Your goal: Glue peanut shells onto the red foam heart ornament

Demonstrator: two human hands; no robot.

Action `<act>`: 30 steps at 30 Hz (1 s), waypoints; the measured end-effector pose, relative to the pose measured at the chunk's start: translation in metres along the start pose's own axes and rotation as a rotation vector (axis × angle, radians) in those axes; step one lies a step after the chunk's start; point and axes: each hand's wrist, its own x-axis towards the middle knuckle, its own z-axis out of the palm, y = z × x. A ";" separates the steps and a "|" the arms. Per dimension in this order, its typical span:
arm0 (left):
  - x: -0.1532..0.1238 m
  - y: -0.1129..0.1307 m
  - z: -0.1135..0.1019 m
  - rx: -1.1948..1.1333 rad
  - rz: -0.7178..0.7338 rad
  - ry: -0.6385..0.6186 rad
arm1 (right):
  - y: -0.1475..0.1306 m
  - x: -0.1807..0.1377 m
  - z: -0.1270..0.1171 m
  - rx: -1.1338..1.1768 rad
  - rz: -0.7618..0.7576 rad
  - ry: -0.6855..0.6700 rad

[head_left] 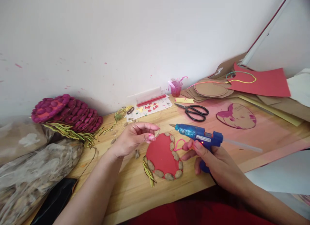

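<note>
A red paper disc (161,154) lies on the wooden table (135,186), with several tan seeds glued round its right and lower rim. A pink loop and a yellow-green tassel hang off its edges. My left hand (132,139) hovers over the disc's upper left and pinches one seed (157,133) between thumb and fingers. My right hand (213,162) grips a blue hot glue gun (198,134). Its nozzle points left towards the seed, and a clear glue stick juts out behind it.
Black scissors (195,112), a star sticker sheet (150,108), a small pink cup (176,87) and a painted cardboard heart (236,116) lie further back. Cardboard and red paper (263,82) pile up at the right. Magenta seed-covered pieces (67,112) and bags of seeds (31,173) sit at the left.
</note>
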 end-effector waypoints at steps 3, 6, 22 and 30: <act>0.008 0.000 0.000 0.246 0.002 -0.046 | 0.006 0.009 -0.002 0.175 0.083 0.081; 0.017 -0.005 -0.002 0.436 0.023 -0.044 | 0.009 0.016 -0.001 0.313 0.140 0.122; 0.006 -0.020 -0.007 0.680 0.071 -0.038 | 0.004 0.042 0.004 0.518 0.264 0.011; 0.004 -0.012 -0.006 0.958 0.285 -0.123 | 0.009 0.041 0.005 0.499 0.335 0.089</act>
